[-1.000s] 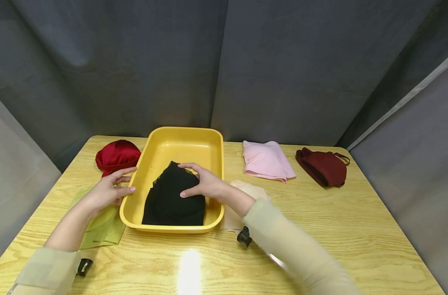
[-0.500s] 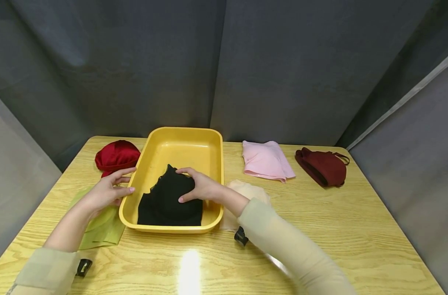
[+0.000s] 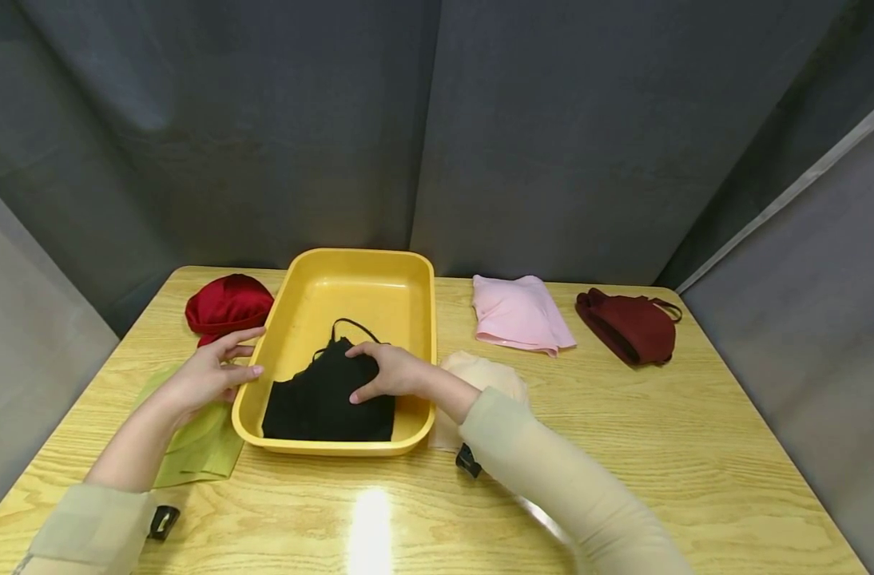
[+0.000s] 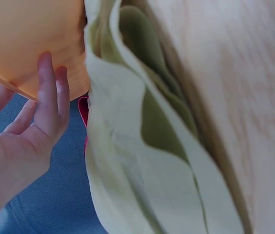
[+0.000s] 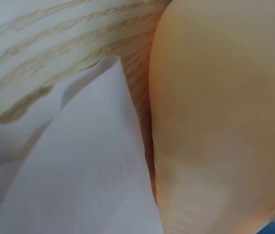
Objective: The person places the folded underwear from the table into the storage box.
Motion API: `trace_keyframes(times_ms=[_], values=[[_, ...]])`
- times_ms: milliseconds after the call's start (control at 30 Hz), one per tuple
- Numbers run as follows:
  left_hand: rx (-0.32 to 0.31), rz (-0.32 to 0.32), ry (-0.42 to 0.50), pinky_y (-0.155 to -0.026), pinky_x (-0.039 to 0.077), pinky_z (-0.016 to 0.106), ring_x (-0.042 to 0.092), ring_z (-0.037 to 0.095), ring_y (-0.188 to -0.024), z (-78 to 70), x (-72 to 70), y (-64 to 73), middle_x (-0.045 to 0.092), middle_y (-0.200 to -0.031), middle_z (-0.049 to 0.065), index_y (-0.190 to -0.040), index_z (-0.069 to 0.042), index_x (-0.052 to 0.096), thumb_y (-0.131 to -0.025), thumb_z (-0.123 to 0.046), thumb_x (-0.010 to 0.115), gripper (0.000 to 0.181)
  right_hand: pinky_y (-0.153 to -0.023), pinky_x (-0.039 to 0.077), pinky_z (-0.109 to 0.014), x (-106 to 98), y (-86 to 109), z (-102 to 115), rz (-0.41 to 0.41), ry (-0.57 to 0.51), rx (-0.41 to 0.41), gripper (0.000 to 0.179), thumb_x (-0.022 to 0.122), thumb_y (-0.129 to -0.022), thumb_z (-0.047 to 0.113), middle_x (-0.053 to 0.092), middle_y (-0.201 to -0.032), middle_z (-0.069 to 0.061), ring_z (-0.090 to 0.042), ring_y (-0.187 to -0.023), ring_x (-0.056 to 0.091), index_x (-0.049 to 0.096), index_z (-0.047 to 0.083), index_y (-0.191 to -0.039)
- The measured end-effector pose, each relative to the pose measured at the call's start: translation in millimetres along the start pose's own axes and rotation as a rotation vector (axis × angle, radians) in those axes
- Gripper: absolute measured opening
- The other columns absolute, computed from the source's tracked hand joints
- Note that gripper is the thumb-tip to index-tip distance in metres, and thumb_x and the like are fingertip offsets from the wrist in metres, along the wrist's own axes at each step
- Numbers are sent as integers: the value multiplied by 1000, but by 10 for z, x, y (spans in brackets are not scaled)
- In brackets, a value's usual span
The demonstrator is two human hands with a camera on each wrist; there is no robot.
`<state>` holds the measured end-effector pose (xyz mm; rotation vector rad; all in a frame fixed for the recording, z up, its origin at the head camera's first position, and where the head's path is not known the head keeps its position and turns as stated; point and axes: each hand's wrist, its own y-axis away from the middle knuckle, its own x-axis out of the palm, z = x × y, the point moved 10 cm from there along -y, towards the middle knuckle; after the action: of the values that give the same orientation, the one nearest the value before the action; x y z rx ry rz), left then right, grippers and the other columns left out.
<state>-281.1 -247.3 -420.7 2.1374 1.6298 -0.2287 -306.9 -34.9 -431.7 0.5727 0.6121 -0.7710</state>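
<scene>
A folded black bra [image 3: 322,407] with a thin strap lies in the near end of the yellow tub [image 3: 365,449]. My right hand [image 3: 394,374] holds it from above, thumb and index spread around its right part; the other fingers are hidden. At the tub's left rim my left hand [image 3: 210,374] rests with thumb and index touching the edge. The left wrist view shows its other fingers fairly straight against the outer wall. Beneath the left hand lies a green garment [image 3: 210,451]. A beige garment [image 3: 487,374] sits under the right forearm, right of the tub.
A red satin garment [image 3: 228,305] lies beyond the left hand, close to the tub. Toward the back right are a folded pink garment [image 3: 519,313] and a maroon one [image 3: 638,327] with straps. Grey curtains [image 3: 552,144] stand behind the table [image 3: 696,447].
The black bra has shifted left and toward the near end of the tub, and its strap now shows above it. My right hand moved slightly nearer with it. The left hand stayed put.
</scene>
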Motion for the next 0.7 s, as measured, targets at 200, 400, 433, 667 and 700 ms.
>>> trace_keyframes(times_ms=[200, 400, 433, 667, 700], values=[[-1, 1, 0, -68, 51, 32, 55, 28, -99, -8, 5, 1, 34, -139, 26, -150, -16, 25, -91, -17, 62, 69, -107, 34, -34, 3, -3, 1, -3, 101, -2, 63, 80, -75, 32, 49, -138, -8, -23, -128, 44, 54, 16, -130], [0, 5, 1, -65, 50, 31, 54, 25, -95, -5, 7, -1, 33, -139, 26, -150, -16, 25, -91, -17, 62, 69, -104, 37, -34, -14, 25, 15, -28, 171, 12, 58, 80, -75, 34, 51, -133, -10, -24, -125, 45, 59, 13, -125], [0, 5, 1, -65, 50, 31, 54, 24, -94, -3, 9, -1, 33, -139, 26, -150, -16, 25, -91, -17, 62, 70, -104, 37, -35, -16, 31, 15, -32, 181, 16, 58, 80, -75, 35, 51, -133, -10, -25, -125, 45, 59, 13, -125], [1, 3, 0, -65, 49, 31, 53, 25, -94, 11, 4, -4, 33, -140, 26, -150, -16, 25, -92, -17, 62, 70, -99, 39, -37, -75, 71, 61, -77, 255, 23, 60, 78, -76, 41, 45, -140, -9, -30, -122, 42, 58, 18, -127], [1, 2, 0, -65, 49, 31, 53, 25, -95, 13, 1, -3, 33, -140, 26, -150, -16, 25, -92, -17, 62, 70, -97, 40, -37, -88, 76, 73, -85, 265, 22, 60, 78, -75, 42, 45, -140, -9, -31, -121, 42, 58, 19, -127]])
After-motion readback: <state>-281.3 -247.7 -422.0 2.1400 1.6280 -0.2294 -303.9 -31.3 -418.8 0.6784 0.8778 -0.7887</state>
